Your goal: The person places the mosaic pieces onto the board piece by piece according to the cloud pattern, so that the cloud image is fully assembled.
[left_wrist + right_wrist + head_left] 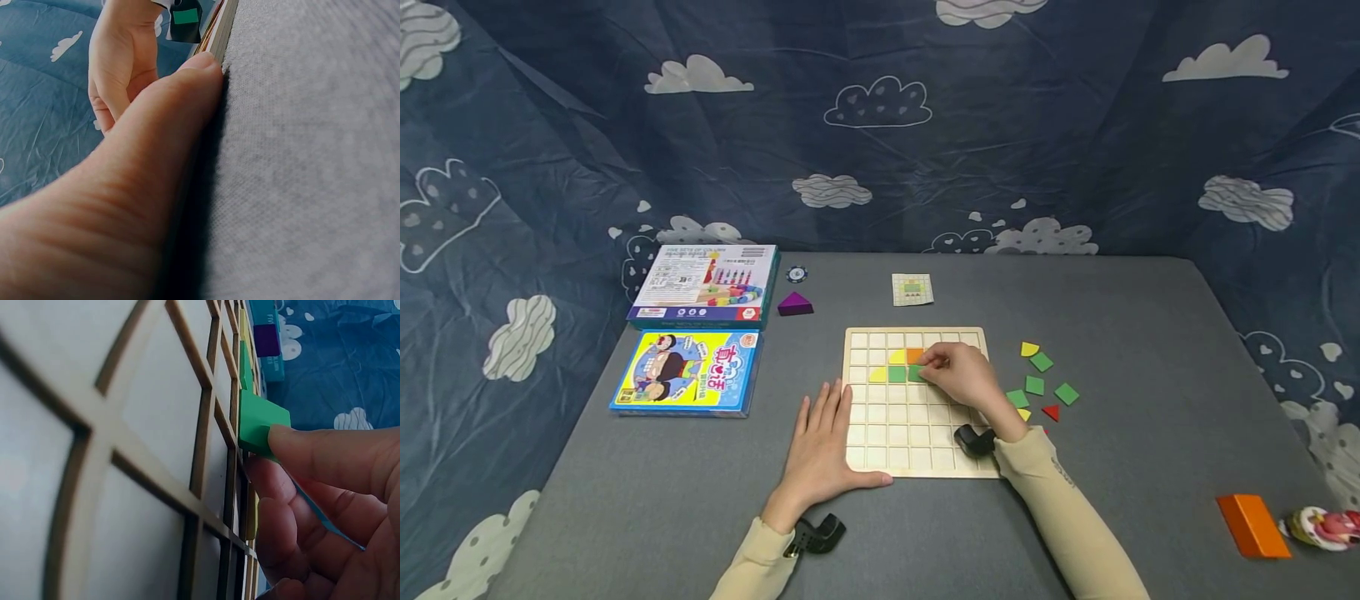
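Note:
A square wooden grid board [887, 436] lies on the grey table. My right hand [958, 372] is over its upper right part, pinching a green square tile [261, 420] between thumb and fingers, tilted at the grid in the right wrist view. Left of it another green tile [897, 374] sits in a cell, beside a yellow corner piece [878, 376]. Above these are a second yellow piece [897, 357] and an orange tile [914, 356]. My left hand [820, 442] rests with straight fingers along the board's left edge, its thumb [181, 87] at the front edge.
Loose green tiles [1034, 385], yellow pieces [1030, 349] and a red triangle [1051, 412] lie right of the board. A pattern card [912, 289] is behind it. Two boxes [685, 372], a purple prism [795, 305] and a chip stand left; an orange block [1252, 525] and a figurine right.

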`<state>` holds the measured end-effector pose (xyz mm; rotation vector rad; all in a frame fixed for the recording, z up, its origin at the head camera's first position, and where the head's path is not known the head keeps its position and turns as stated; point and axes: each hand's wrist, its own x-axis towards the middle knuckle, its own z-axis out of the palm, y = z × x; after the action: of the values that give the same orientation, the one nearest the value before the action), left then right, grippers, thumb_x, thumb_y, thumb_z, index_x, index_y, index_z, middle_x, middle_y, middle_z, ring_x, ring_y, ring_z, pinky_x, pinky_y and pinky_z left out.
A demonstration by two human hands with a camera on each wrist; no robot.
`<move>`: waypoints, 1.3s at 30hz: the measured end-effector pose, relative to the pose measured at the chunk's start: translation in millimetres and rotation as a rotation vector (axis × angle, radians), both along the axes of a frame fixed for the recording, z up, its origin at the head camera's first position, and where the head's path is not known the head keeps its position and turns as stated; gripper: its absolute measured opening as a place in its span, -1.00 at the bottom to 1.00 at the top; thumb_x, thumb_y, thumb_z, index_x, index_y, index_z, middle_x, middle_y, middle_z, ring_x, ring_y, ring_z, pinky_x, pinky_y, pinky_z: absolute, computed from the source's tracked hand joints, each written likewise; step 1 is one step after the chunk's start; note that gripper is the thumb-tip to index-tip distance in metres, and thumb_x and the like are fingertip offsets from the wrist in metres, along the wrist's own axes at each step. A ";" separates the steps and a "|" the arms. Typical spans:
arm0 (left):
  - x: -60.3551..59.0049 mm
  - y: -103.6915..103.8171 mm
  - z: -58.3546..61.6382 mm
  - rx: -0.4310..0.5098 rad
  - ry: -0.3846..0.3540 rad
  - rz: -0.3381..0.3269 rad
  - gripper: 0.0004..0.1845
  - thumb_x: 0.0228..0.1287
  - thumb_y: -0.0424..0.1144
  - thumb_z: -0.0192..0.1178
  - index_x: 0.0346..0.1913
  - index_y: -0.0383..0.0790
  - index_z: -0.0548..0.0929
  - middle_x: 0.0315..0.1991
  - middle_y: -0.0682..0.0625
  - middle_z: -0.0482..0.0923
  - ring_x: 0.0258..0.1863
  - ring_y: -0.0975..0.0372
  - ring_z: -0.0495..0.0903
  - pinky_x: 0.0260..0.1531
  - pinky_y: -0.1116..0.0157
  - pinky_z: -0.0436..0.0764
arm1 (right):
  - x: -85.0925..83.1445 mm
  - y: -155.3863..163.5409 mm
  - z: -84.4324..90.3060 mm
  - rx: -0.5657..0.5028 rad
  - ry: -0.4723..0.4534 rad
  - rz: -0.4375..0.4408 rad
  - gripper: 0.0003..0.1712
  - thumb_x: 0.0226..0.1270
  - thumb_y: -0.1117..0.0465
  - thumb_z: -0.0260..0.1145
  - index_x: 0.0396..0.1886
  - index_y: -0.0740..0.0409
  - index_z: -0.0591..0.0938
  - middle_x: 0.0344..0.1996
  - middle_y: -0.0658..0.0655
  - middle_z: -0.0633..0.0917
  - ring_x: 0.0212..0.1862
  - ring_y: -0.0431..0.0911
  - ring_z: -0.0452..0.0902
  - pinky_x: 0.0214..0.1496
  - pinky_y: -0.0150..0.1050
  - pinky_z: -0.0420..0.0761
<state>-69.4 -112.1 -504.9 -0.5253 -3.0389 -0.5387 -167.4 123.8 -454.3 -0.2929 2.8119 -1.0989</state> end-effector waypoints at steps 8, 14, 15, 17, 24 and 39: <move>0.2 0.8 0.7 -0.006 -0.008 0.000 0.44 -0.32 0.64 0.11 0.50 -0.28 -0.12 0.50 -0.15 -0.17 0.46 0.07 -0.30 0.36 0.04 -0.33 | -0.4 -0.2 -1.3 0.025 0.008 0.004 -0.92 0.17 0.20 0.41 -0.34 0.09 0.74 -0.51 -0.06 0.64 -0.46 -0.16 0.47 -0.38 -0.20 0.41; 0.0 1.0 0.5 -0.001 -0.008 0.001 0.44 -0.32 0.64 0.12 0.50 -0.28 -0.12 0.50 -0.16 -0.17 0.46 0.08 -0.31 0.36 0.04 -0.34 | -0.7 -1.6 -1.2 0.035 0.018 0.003 -0.92 0.18 0.20 0.40 -0.35 0.09 0.74 -0.52 -0.06 0.64 -0.47 -0.16 0.47 -0.37 -0.19 0.42; 0.0 0.9 0.3 -0.001 -0.005 0.001 0.44 -0.32 0.64 0.12 0.50 -0.28 -0.12 0.49 -0.16 -0.16 0.46 0.07 -0.30 0.36 0.04 -0.33 | -0.6 -1.7 -1.1 0.033 0.020 0.002 -0.93 0.18 0.20 0.40 -0.36 0.09 0.74 -0.53 -0.06 0.64 -0.47 -0.16 0.48 -0.37 -0.19 0.42; -0.4 0.8 -0.1 -0.003 -0.004 0.002 0.44 -0.32 0.64 0.11 0.50 -0.28 -0.13 0.50 -0.15 -0.17 0.46 0.08 -0.31 0.36 0.04 -0.34 | -0.7 -2.0 -1.1 0.027 0.022 -0.001 -0.94 0.18 0.20 0.40 -0.37 0.08 0.73 -0.53 -0.06 0.64 -0.47 -0.16 0.48 -0.37 -0.18 0.43; -0.5 0.4 -0.5 -0.005 -0.006 0.002 0.44 -0.32 0.64 0.11 0.50 -0.27 -0.14 0.50 -0.15 -0.19 0.46 0.08 -0.32 0.36 0.06 -0.35 | -0.8 -2.2 -1.2 0.015 0.013 -0.011 -0.96 0.17 0.20 0.40 -0.40 0.07 0.71 -0.53 -0.06 0.63 -0.47 -0.16 0.48 -0.35 -0.18 0.43; -0.6 -0.6 0.0 -0.011 -0.004 0.002 0.44 -0.32 0.65 0.09 0.50 -0.27 -0.14 0.50 -0.15 -0.19 0.46 0.08 -0.32 0.36 0.04 -0.33 | -4.2 -2.1 -4.6 0.019 0.017 -0.008 -0.94 0.16 0.19 0.41 -0.42 0.06 0.70 -0.55 -0.06 0.62 -0.48 -0.15 0.48 -0.34 -0.18 0.43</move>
<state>-70.0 -112.8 -504.9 -0.5224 -3.0470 -0.5240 -171.6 121.7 -458.8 -0.2910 2.8395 -1.0761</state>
